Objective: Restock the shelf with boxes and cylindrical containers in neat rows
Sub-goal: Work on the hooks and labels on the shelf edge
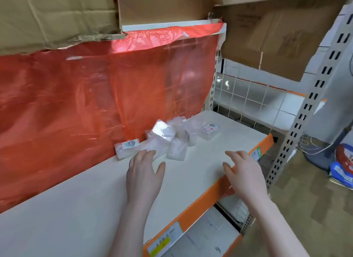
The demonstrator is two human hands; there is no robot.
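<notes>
White laminate shelf board (91,205): smooth, matte, flat, edged along the front by a glossy orange metal beam (208,201) carrying paper price labels, one of them yellow (159,246).

Clear plastic boxes (168,138): small, rectangular, glossy, wrapped in shiny film, heaped in a loose jumble at the back of the shelf board rather than in rows. One long box with a printed label (127,148) lies at the left end of the heap against the backing; one flat box with a pink-and-white label (209,131) lies apart at the right end. One box in the middle stands tilted, its face catching glare.

Red translucent plastic sheet (76,107): thin, wrinkled, hung as a backing behind the shelf, a wire grid showing faintly through it on the right.

Brown corrugated cardboard (57,13): creased, torn along the lower edge, covering the level above.

Cream perforated steel upright (298,119): slotted, at the right end of the rack.

Left hand (144,172): palm down, fingers straight and spread, holding nothing; fingertips just at the near edge of the heap, beside the long box. Contact cannot be told.

Right hand (242,174): palm down, fingers loosely extended and apart, empty, over the front beam, well apart from the boxes.
</notes>
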